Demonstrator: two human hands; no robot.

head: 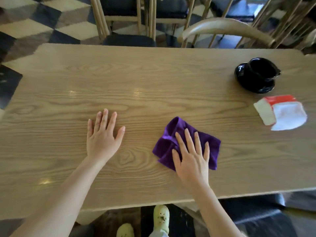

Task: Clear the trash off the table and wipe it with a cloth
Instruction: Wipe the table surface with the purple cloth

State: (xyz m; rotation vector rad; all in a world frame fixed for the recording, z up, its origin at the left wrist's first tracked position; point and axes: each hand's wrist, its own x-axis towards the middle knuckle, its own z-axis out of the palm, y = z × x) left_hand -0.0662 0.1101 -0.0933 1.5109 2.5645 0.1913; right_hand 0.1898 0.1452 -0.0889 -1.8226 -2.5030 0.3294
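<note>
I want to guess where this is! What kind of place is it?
Probably a cafe or small restaurant: a wooden table with matching wooden chairs around it, and a black cup on a saucer.

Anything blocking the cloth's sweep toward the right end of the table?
Yes. The right hand presses flat on the purple cloth; to its right on the table lie a red and white wrapper and, beyond it, a black cup on a saucer. Bare wood in between.
</note>
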